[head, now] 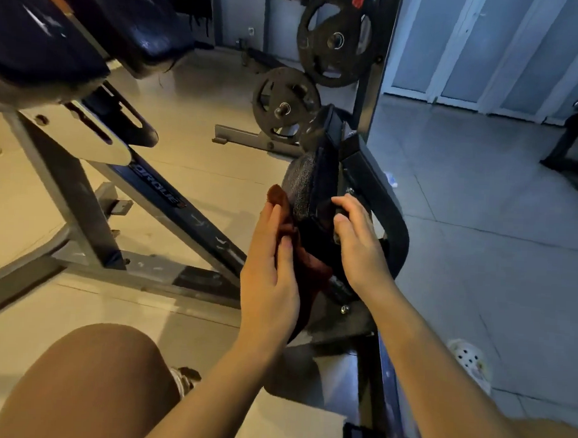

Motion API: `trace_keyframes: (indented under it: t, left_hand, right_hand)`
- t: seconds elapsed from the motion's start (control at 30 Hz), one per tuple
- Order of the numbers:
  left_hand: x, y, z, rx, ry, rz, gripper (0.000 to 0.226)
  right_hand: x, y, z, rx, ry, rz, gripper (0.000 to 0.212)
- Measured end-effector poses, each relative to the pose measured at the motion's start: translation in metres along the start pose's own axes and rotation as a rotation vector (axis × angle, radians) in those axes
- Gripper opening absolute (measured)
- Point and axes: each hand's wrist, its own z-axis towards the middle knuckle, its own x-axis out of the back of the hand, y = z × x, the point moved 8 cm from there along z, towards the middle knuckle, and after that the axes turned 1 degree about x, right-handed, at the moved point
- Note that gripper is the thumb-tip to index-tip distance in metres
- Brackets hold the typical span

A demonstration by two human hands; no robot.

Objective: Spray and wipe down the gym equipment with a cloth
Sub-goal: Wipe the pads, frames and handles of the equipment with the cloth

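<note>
Head view: the left hand (269, 277) presses a dark red-brown cloth (307, 262) flat-fingered against the black textured padded pad (304, 186); the right hand (356, 241) grasps the pad's opposite edge.

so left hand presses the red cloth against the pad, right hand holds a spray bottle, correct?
Not quite. In the head view the right hand holds no spray bottle; its fingers curl over the black pad's edge. The left hand does press the red cloth against the pad.
</note>
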Motion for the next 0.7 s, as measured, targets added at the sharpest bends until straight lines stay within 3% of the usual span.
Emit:
trace_keyframes:
  t: [0.27,0.47,0.7]
  left_hand:
    - [-0.019,-0.004,-0.030,-0.011,0.254,-0.042,0.050]
    - [-0.035,-0.002,-0.047,-0.093,0.376,0.011,0.054]
    - [-0.075,-0.018,-0.078,-0.046,0.515,-0.006,0.054]
  right_hand:
    - [0.007,-0.008,0.003,0.073,-0.157,-0.099,0.038]
    - [0.023,-0.004,0.010,0.318,-0.328,-0.339,0.042]
    - [0.013,-0.005,0.023,0.671,-0.344,-0.393,0.053]
